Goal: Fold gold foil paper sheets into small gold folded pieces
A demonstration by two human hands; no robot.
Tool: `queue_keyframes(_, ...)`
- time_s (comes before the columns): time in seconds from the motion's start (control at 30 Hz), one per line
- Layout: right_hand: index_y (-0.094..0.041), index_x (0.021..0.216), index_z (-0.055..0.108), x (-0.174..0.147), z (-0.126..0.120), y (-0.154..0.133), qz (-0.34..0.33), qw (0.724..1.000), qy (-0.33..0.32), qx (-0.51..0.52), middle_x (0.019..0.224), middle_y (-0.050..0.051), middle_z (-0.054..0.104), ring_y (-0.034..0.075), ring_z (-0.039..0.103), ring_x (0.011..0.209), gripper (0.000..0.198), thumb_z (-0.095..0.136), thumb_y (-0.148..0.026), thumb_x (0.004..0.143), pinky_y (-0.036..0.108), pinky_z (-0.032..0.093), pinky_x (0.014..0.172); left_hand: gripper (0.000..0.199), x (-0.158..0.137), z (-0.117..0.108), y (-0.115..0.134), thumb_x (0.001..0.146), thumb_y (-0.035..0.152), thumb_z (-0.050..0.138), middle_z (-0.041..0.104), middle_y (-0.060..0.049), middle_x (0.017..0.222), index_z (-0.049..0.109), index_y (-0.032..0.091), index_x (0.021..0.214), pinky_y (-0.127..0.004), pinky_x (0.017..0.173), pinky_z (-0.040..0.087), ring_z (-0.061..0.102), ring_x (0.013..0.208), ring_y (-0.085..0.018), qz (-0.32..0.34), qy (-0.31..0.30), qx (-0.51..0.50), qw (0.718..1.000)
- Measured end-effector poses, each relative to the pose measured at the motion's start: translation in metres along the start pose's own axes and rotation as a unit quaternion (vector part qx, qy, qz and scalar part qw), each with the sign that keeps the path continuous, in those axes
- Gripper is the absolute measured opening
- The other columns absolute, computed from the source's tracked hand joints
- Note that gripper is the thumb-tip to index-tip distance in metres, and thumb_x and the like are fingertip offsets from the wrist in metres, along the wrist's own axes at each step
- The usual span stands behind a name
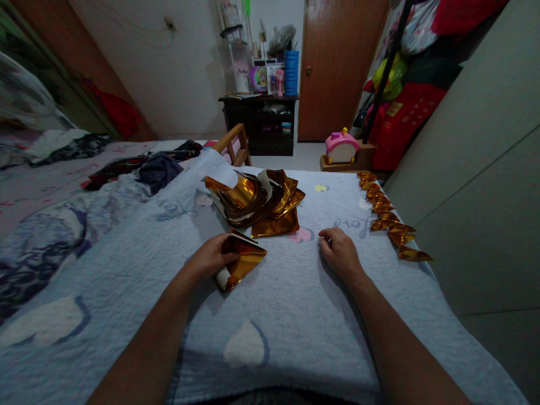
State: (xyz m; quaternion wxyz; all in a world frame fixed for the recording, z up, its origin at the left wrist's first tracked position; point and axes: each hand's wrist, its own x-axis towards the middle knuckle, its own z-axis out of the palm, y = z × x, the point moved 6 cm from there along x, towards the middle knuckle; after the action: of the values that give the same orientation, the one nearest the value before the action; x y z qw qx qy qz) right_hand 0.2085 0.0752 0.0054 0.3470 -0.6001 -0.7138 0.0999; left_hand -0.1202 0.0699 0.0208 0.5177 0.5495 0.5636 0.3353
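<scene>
My left hand (214, 254) grips a partly folded sheet of gold foil paper (248, 263), thumb on top, with its white backing showing at one corner. Just beyond it lies a loose pile of gold foil sheets (242, 194), curled and overlapping. My right hand (337, 247) rests on the quilt with its fingers curled together; whether anything is pinched in them is hidden. Along the right edge of the bed runs a row of several folded gold foil pieces (385, 216).
A light blue quilt (295, 337) covers the bed. Rumpled bedding and dark clothes (158, 171) lie to the left. A small wooden chair (238, 143) and a dark cabinet (261, 126) stand beyond the far edge, near a pink toy (341, 149). A pale panel (476, 197) rises at the right.
</scene>
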Motion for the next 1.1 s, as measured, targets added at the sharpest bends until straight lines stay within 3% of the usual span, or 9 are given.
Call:
queue_keyframes(0.2, -0.017, 0.086, 0.069, 0.0, -0.005, -0.022, -0.039, 0.995, -0.011, 0.093, 0.085, 0.008, 0.066, 0.021, 0.061, 0.078, 0.018, 0.053, -0.024, 0.089, 0.033, 0.046, 0.074, 0.024, -0.009, 0.012, 0.018, 0.07, 0.03, 0.073, 0.075, -0.009, 0.087, 0.071, 0.015, 0.088, -0.033, 0.069, 0.054, 0.069, 0.077, -0.025, 0.049, -0.076, 0.055, 0.994)
queue_keyframes(0.4, -0.019, 0.099, 0.072, -0.009, 0.015, -0.055, -0.051, 0.946, -0.18, 0.265, 0.096, 0.007, 0.071, 0.021, 0.065, 0.088, 0.027, 0.055, -0.038, 0.093, 0.033, 0.048, 0.08, 0.01, -0.005, 0.034, 0.038, 0.076, 0.024, 0.058, 0.07, -0.001, 0.084, 0.063, 0.018, 0.083, -0.027, 0.069, 0.051, 0.065, 0.079, -0.02, 0.098, -0.122, 0.159, 0.975)
queue_keyframes(0.5, -0.019, 0.111, 0.071, -0.012, 0.022, -0.059, -0.029, 0.923, -0.224, 0.31, 0.109, 0.01, 0.072, 0.023, 0.065, 0.098, 0.034, 0.057, -0.044, 0.092, 0.036, 0.049, 0.085, 0.008, -0.001, 0.048, 0.049, 0.075, 0.019, 0.054, 0.066, 0.0, 0.08, 0.059, 0.019, 0.08, -0.025, 0.067, 0.047, 0.061, 0.076, -0.018, 0.127, -0.138, 0.208, 0.96)
queue_keyframes(0.6, -0.019, 0.117, 0.069, -0.014, 0.026, -0.064, -0.03, 0.904, -0.252, 0.345, 0.112, 0.01, 0.072, 0.023, 0.065, 0.095, 0.041, 0.061, -0.047, 0.088, 0.036, 0.049, 0.083, 0.012, 0.0, 0.064, 0.061, 0.069, 0.013, 0.054, 0.064, 0.001, 0.079, 0.058, 0.018, 0.078, -0.025, 0.067, 0.043, 0.059, 0.075, -0.017, 0.16, -0.16, 0.254, 0.94)
queue_keyframes(0.7, -0.019, 0.108, 0.071, -0.013, 0.028, -0.064, -0.011, 0.903, -0.243, 0.355, 0.099, 0.007, 0.073, 0.02, 0.065, 0.085, 0.031, 0.062, -0.038, 0.085, 0.033, 0.049, 0.077, 0.02, 0.001, 0.077, 0.07, 0.065, 0.009, 0.053, 0.064, 0.001, 0.078, 0.06, 0.018, 0.08, -0.025, 0.067, 0.04, 0.057, 0.074, -0.017, 0.175, -0.172, 0.286, 0.926)
queue_keyframes(0.8, -0.019, 0.088, 0.072, -0.01, 0.027, -0.054, 0.038, 0.919, -0.183, 0.348, 0.082, 0.003, 0.072, 0.018, 0.062, 0.074, 0.02, 0.057, -0.03, 0.085, 0.031, 0.047, 0.072, 0.016, 0.002, 0.078, 0.075, 0.066, 0.011, 0.054, 0.063, 0.0, 0.078, 0.061, 0.019, 0.078, -0.026, 0.069, 0.041, 0.057, 0.075, -0.018, 0.179, -0.161, 0.255, 0.936)
queue_keyframes(0.9, -0.019, 0.083, 0.072, -0.007, 0.024, -0.043, 0.08, 0.92, -0.133, 0.36, 0.078, 0.001, 0.071, 0.018, 0.06, 0.073, 0.02, 0.057, -0.032, 0.083, 0.029, 0.046, 0.07, 0.009, 0.004, 0.067, 0.07, 0.07, 0.019, 0.061, 0.068, -0.003, 0.09, 0.063, 0.019, 0.079, -0.029, 0.076, 0.047, 0.061, 0.085, -0.022, 0.156, -0.14, 0.159, 0.965)
queue_keyframes(0.97, -0.019, 0.08, 0.071, -0.006, 0.023, -0.037, 0.103, 0.915, -0.122, 0.369, 0.075, 0.001, 0.07, 0.017, 0.059, 0.07, 0.02, 0.058, -0.034, 0.08, 0.028, 0.044, 0.068, 0.016, 0.005, 0.056, 0.058, 0.075, 0.029, 0.069, 0.071, -0.006, 0.1, 0.066, 0.018, 0.087, -0.031, 0.078, 0.05, 0.064, 0.092, -0.025, 0.116, -0.128, 0.083, 0.981)
queue_keyframes(1.1, -0.019, 0.075, 0.07, -0.004, 0.021, -0.031, 0.129, 0.915, -0.119, 0.362, 0.069, -0.001, 0.066, 0.016, 0.055, 0.065, 0.021, 0.059, -0.037, 0.078, 0.027, 0.041, 0.062, 0.025, 0.003, 0.034, 0.034, 0.073, 0.038, 0.078, 0.071, -0.003, 0.08, 0.064, 0.018, 0.082, -0.031, 0.071, 0.052, 0.067, 0.078, -0.023, 0.043, -0.088, -0.005, 0.995)
